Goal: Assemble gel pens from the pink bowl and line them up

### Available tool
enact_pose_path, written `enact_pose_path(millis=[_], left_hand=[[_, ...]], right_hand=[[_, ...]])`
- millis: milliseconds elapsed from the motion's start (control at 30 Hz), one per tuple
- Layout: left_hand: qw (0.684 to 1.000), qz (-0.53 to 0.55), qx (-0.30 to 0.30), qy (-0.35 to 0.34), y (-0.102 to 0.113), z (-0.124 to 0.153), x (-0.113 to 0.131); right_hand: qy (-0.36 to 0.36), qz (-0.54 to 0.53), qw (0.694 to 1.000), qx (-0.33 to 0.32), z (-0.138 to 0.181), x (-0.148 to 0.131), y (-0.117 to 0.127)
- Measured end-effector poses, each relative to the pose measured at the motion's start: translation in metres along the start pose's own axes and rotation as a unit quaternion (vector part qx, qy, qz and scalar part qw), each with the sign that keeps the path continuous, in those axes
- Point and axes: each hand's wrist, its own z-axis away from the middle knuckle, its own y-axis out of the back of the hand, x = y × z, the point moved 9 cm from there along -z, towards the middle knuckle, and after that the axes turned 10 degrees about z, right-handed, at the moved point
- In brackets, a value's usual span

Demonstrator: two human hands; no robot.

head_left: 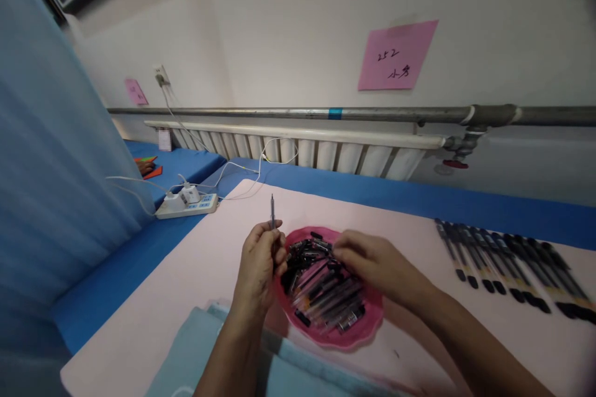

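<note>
My left hand (pixel 261 254) is closed around a clear-barrelled pen (pixel 272 214), held upright with its dark tip pointing up. It is at the left edge of a pink plastic basket (pixel 347 342). Black pen caps (pixel 310 254) fill the basket's far and left side, and clear pen barrels (pixel 333 304) lie in the near part, slightly blurred. Over the basket's far right side, my right hand (pixel 367 257) has its fingers drawn together above the caps. Its fingertips are blurred, so anything between them does not show.
A row of capped pens (pixel 507 267) lies on the pink table cover (pixel 400 220) at right. Light blue fabric (pixel 302 372) is at the near edge. A power strip (pixel 205 205) with white chargers and cables is at left. Another person's hand (pixel 145 167) rests farther left, beyond a curtain (pixel 56 167).
</note>
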Motion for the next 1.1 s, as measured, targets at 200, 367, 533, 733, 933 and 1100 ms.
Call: enact_pose_path(millis=[200,367,533,733,933,1100], left_hand=[[1.000,-0.015,0.004,0.013,0.000,0.001,-0.001],[1.000,-0.023,-0.002,0.020,-0.001,0.002,-0.003],[0.999,-0.027,-0.003,0.028,-0.003,0.002,-0.006],[0.999,-0.037,-0.009,0.036,-0.004,0.002,-0.008],[0.998,-0.047,-0.022,0.043,-0.006,0.003,-0.012],[0.996,-0.064,-0.032,0.050,-0.009,0.004,-0.013]], right_hand=[[0.164,0.084,0.969,-0.167,0.029,-0.042,-0.068],[0.210,0.173,0.952,-0.140,0.034,-0.049,-0.077],[0.232,0.249,0.936,-0.091,0.036,-0.054,-0.080],[0.169,0.245,0.952,-0.072,0.032,-0.042,-0.084],[0.112,0.202,0.970,-0.077,0.026,-0.030,-0.090],[0.057,-0.019,0.996,-0.062,0.015,-0.024,-0.065]])
